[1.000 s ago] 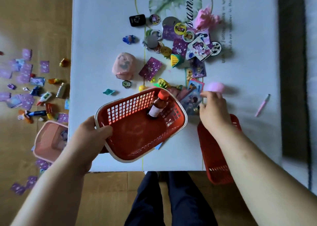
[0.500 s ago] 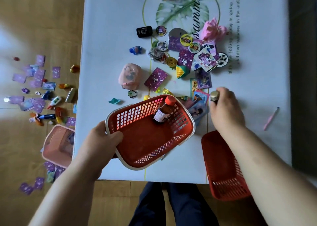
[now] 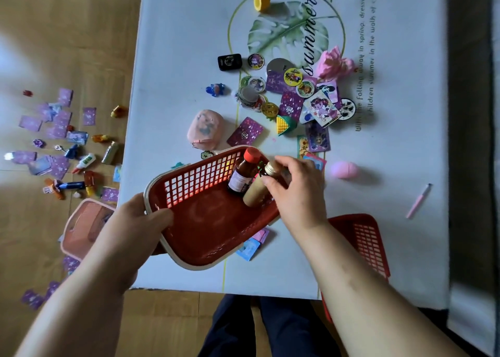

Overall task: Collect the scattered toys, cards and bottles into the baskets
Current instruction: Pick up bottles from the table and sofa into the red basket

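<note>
Since half a second back, the beige bottle (image 3: pixel 255 191) has been carried from the tabletop just right of the red basket (image 3: pixel 208 229) into its far right corner, touching the red-capped brown bottle (image 3: pixel 243 173) there. It's pinched near the gold cap by the right hand (image 3: pixel 299 191), fingers curled round it. The basket's near-left rim is gripped by the left hand (image 3: pixel 135 221), and it looks held at a tilt. If the bottle gets released like that, both bottles could be sent rolling or knocked over the rim. Cards (image 3: pixel 290 105) are left scattered beyond the basket.
</note>
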{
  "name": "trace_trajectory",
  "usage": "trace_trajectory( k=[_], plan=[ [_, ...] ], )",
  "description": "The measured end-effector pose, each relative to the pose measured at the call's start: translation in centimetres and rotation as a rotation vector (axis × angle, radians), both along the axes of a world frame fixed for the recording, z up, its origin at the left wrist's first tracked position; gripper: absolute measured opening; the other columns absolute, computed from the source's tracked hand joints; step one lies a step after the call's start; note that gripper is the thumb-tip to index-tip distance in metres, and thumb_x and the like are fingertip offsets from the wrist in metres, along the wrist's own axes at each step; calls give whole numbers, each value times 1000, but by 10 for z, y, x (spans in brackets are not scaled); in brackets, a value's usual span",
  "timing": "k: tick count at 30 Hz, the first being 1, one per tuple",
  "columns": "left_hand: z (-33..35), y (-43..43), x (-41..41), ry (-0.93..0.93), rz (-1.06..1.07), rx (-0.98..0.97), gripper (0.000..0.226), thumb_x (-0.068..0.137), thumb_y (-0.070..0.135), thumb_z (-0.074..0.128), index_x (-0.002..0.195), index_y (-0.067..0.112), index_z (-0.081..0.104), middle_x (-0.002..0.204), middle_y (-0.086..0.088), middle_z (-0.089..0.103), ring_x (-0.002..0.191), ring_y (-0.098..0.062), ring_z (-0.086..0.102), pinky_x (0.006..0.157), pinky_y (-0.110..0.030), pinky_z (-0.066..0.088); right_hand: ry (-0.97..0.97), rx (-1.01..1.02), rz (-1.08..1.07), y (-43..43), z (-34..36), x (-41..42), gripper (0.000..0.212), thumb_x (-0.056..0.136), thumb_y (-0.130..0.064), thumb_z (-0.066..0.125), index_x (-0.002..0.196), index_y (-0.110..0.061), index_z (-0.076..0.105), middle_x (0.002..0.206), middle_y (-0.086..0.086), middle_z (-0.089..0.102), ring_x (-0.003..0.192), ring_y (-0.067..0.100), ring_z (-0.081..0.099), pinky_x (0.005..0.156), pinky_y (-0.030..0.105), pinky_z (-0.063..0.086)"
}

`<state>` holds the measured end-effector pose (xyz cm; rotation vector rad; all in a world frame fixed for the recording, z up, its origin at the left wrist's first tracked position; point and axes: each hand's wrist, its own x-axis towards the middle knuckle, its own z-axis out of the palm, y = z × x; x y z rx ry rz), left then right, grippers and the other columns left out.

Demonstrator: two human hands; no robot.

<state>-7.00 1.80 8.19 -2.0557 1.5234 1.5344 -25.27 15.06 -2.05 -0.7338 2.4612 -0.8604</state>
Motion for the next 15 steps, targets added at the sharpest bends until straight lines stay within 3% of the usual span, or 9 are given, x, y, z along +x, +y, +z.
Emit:
trace_trajectory(
  k=[2,5,9,12,15],
  plan=[
    [1,1,2,13,27,11,28,86,-1,55,109,13,63,92,-11,73,79,-29,72,64,-37,59,-24,-41,-60,2,-1,-2,45,82,-31,73,121,-11,61,117,13,59,113,28,52,99,33,36],
    [3,0,9,25,100,10,27,87,0,55,111,12,60,97,-11,71,83,-30,71,63,-35,57,8,-29,-138,25,0,-6,36,86,-23,69,115,-4,60,112,17,58,104,31,56,92,36,44],
    [7,-1,15,37,194,-63,28,87,-1,55,110,14,58,95,-11,69,82,-30,69,61,-31,54,-65,360,-99,84,-4,3,37,83,-32,71,105,-8,54,111,15,53,100,33,56,81,35,44],
    [10,-2,19,40,233,-109,26,87,-2,54,108,13,58,90,-9,68,78,-26,68,57,-29,50,-178,710,-20,112,-7,22,49,83,-44,66,113,-12,45,120,11,49,103,31,58,78,38,48],
    [9,-3,28,22,257,-148,18,85,-1,56,96,13,61,93,-14,70,79,-30,69,60,-32,56,-250,832,36,123,-8,34,40,89,-34,58,118,-12,40,121,10,54,107,32,59,82,39,50]
  ],
)
